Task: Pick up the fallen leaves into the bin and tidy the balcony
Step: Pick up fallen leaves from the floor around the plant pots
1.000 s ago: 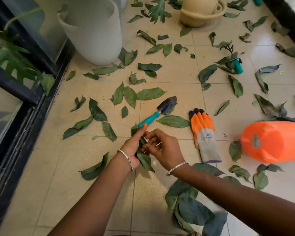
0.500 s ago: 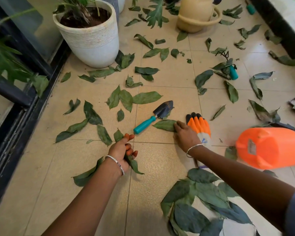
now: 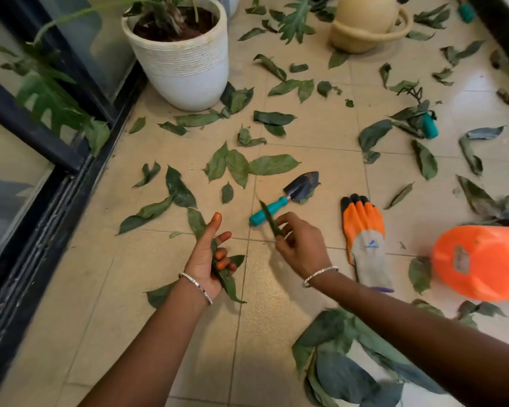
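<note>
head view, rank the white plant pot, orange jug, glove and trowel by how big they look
1. white plant pot
2. orange jug, though the frame edge cuts it off, so its full size is unsure
3. glove
4. trowel, about as long as the glove but much slimmer

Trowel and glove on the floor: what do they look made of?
Trowel: dark blade, probably painted metal, dull and scuffed; the smooth teal handle looks like plastic or rubber. Glove: grey knit fabric at the cuff, with a matte orange coating, likely rubber, and black fingertips.
</note>
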